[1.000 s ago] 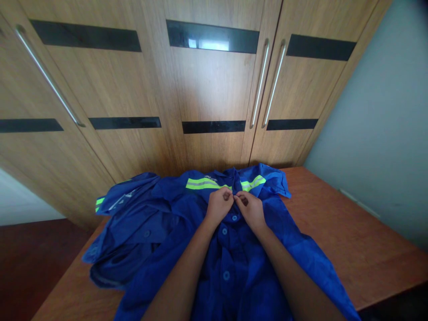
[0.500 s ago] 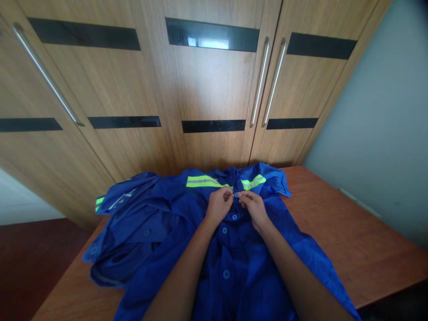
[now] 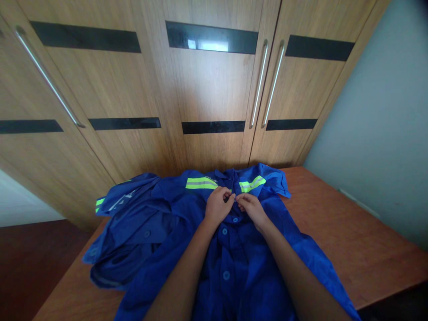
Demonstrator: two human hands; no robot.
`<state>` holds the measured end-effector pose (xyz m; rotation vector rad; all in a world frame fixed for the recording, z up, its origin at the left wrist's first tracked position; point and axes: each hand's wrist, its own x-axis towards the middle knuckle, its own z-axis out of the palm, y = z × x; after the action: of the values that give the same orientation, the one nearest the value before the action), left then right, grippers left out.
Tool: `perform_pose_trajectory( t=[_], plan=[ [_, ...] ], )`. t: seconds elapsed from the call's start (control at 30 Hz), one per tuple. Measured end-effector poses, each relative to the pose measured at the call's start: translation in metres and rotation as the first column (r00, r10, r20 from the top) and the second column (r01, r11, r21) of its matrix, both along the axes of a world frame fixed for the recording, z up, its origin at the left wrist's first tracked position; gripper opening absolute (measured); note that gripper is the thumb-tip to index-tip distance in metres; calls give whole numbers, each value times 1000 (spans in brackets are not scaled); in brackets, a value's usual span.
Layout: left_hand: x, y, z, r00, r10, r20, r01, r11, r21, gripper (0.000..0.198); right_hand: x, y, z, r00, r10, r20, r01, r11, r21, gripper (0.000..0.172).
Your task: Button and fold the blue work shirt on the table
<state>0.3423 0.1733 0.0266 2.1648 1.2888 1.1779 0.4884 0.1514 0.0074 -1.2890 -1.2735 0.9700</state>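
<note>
One light-brown wooden wardrobe (image 3: 214,89) filled the background, next to one plain grey-blue wall (image 3: 381,142) on the right. In front of the wardrobe stood one reddish-brown wooden tabletop (image 3: 341,227). One royal-blue cloth jacket (image 3: 240,261) lay spread across it, its collar end toward the wardrobe and its lower part toward the person. At the left lay one crumpled heap of blue cloth (image 3: 133,223); whether it was part of the jacket could not be told. The wardrobe bore three long silver bar handles (image 3: 258,84) and seven dark rectangular strips (image 3: 213,128). Two bare hands met near the jacket's chest: the left hand (image 3: 217,207) and the right hand (image 3: 254,210) each had thumb and forefinger pinched together on its front opening, both grips just beside each other. Two yellow-green bands (image 3: 200,183) crossed the chest. Three round blue buttons (image 3: 224,231) showed below the hands.
</note>
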Motion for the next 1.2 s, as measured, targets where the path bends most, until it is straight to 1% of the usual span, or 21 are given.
perform_pose_trajectory(
  t=[0.1, 0.2, 0.3, 0.4, 0.5, 0.57, 0.67, 0.73, 0.8, 0.9, 0.97, 1.07, 1.2],
  plan=[
    [0, 0, -4, 998, -18, -65, 16, 999, -28, 5, 5, -1, -2, 988, -30, 151, 25, 999, 33, 15],
    [0, 0, -9, 991, -46, -126, 38, 997, -64, 9, 10, -1, -1, 954, -134, 269, 112, 989, 95, 10],
    [1, 1, -11, 983, -62, -173, 47, 995, -88, 14, 10, 10, 4, 919, -229, 321, 186, 969, 160, 12],
    [2, -1, -9, 976, -64, -207, 46, 995, -92, 18, 6, 34, 9, 897, -296, 328, 237, 949, 207, 17],
    [4, -5, -4, 970, -61, -235, 44, 996, -74, 18, 3, 62, 7, 891, -340, 300, 287, 935, 207, 17],
    [5, -6, 0, 967, -49, -248, 35, 998, -58, 15, 1, 76, 0, 897, -357, 261, 317, 931, 182, 17],
    [5, -2, 9, 968, -1, -249, -8, 999, -32, 15, 1, 83, -16, 916, -364, 168, 343, 929, 141, 23],
    [4, 9, 16, 969, 39, -245, -47, 999, -24, 19, 2, 82, -26, 930, -356, 95, 343, 930, 131, 30],
    [5, 25, 21, 966, 64, -249, -75, 997, -36, 21, 3, 80, -33, 939, -343, 28, 336, 933, 130, 35],
    [12, 54, 23, 961, 70, -266, -100, 990, -100, 15, 3, 79, -35, 945, -323, -49, 326, 937, 122, 38],
    [20, 73, 19, 960, 72, -270, -120, 979, -166, 13, 2, 80, -34, 947, -312, -81, 320, 940, 116, 38],
    [32, 97, 9, 967, 83, -240, -147, 953, -265, 26, 1, 80, -31, 947, -305, -103, 316, 943, 107, 37],
    [41, 115, -6, 987, 87, -136, -132, 920, -370, 28, 1, 79, -29, 943, -313, -111, 323, 941, 96, 34]
  ],
)
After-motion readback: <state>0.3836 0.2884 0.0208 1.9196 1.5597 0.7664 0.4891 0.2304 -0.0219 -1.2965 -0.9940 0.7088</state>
